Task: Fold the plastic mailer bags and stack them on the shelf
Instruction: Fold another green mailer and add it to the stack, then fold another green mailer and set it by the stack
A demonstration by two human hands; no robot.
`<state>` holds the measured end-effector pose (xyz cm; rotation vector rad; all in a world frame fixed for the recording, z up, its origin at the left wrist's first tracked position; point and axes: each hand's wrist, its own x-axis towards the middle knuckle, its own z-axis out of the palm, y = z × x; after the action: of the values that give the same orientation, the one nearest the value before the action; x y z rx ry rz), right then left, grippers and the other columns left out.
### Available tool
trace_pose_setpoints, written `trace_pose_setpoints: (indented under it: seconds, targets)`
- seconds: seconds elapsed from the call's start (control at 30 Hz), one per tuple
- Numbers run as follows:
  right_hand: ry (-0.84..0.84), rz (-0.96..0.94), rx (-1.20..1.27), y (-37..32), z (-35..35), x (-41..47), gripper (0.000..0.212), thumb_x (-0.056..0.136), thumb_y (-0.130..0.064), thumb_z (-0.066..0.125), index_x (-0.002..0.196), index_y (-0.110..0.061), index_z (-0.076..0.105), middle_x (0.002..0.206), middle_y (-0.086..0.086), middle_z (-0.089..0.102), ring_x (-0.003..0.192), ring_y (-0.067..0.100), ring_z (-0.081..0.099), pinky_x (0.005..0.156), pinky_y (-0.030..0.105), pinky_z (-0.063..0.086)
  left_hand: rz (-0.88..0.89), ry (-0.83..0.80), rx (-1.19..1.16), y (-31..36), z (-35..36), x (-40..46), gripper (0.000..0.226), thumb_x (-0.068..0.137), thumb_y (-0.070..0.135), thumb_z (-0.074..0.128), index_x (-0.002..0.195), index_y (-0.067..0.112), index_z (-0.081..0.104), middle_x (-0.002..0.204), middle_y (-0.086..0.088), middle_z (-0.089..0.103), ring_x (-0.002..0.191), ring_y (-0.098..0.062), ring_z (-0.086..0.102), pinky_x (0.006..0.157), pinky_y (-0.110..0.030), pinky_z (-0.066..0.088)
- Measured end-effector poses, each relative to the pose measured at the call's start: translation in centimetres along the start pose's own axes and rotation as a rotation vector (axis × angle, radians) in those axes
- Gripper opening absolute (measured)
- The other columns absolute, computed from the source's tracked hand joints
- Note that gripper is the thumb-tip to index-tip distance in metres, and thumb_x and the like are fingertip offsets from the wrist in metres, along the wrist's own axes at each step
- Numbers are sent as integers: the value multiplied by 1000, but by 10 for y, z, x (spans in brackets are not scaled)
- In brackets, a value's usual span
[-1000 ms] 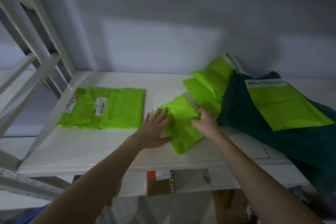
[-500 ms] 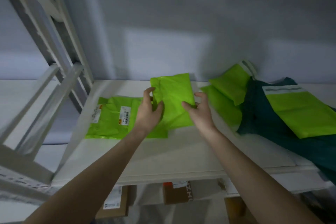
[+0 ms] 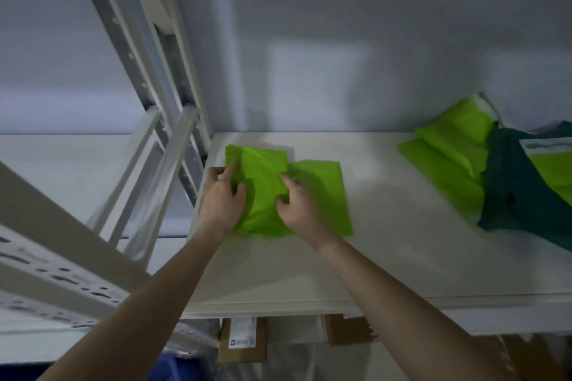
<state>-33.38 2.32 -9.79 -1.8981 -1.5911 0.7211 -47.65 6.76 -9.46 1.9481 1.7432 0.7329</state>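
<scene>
Both my hands grip a folded mailer at the shelf's left end.

My left hand (image 3: pixel 223 196) has its fingers curled round the left edge of the folded mailer (image 3: pixel 263 192), and my right hand (image 3: pixel 298 204) pinches its right edge; the mailer lies on the stack (image 3: pixel 322 195) near the left edge of the shelf (image 3: pixel 371 257). More green mailers (image 3: pixel 448 164) and a dark green cloth (image 3: pixel 520 189) lie at the right end, well apart. Boxes (image 3: pixel 241 340) sit below the front edge.
</scene>
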Motion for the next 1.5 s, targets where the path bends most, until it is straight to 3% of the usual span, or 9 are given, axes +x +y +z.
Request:
trace_pose_setpoints:
  seconds: [0.17,0.27,0.4,0.53,0.67,0.83,1.0,1.13,1.5]
  targets:
    - [72,-124,-403,4,6,-1,45,88,-26,49,129,-8,51,129,15,46,119,32,39,99,40,31,61,-32,242,-10,4,-5,60,91,32,48,146,20,27,152,-6,19,137,-30,22,109,-46,26]
    - [73,-171,-512,6,10,-3,45,87,-30,43,127,-11,52,134,5,47,122,28,40,91,40,36,213,-92,332,-12,10,-6,56,95,28,38,148,28,20,157,5,14,145,-18,9,115,-44,14]
    - [64,-175,-545,6,13,-6,61,81,-38,21,123,-11,56,125,1,57,114,26,50,84,40,40,195,-174,387,-16,11,-4,51,98,29,27,149,31,17,158,11,9,145,-11,3,116,-46,4]
    - [30,-170,-483,8,3,-4,49,90,-31,42,135,-13,44,138,-1,46,124,23,41,96,41,35,137,-185,373,-5,5,-2,54,95,37,34,147,25,23,157,6,13,145,-14,2,117,-48,1]
    - [74,-170,-423,12,-20,-4,50,92,-31,46,139,-14,41,144,0,41,129,22,38,100,38,33,130,-129,393,22,0,1,57,91,32,44,144,18,29,158,1,6,146,-16,-5,116,-47,-2]
    - [152,-134,-409,33,-79,-9,48,93,-28,47,139,-15,42,145,-1,40,133,19,34,103,37,33,241,-36,246,78,19,1,50,90,25,48,138,20,37,157,1,14,146,-16,3,117,-47,5]
    - [274,-45,-394,78,-164,-29,45,93,-23,47,137,-11,45,144,4,43,133,23,37,105,37,33,385,-101,201,156,58,-14,51,89,23,49,139,21,36,158,3,10,146,-14,0,116,-45,3]
    - [412,6,-385,119,-232,-51,42,88,-20,53,126,-3,55,130,15,56,119,34,51,95,40,42,476,-122,158,220,94,-31,52,89,24,48,139,22,36,158,4,10,146,-13,0,116,-45,3]
    - [489,147,-437,224,-366,-112,44,92,-22,49,135,-11,45,138,7,47,127,25,40,101,39,38,580,-218,78,350,179,-74,56,90,25,50,142,20,32,157,-1,10,145,-18,7,117,-40,8]
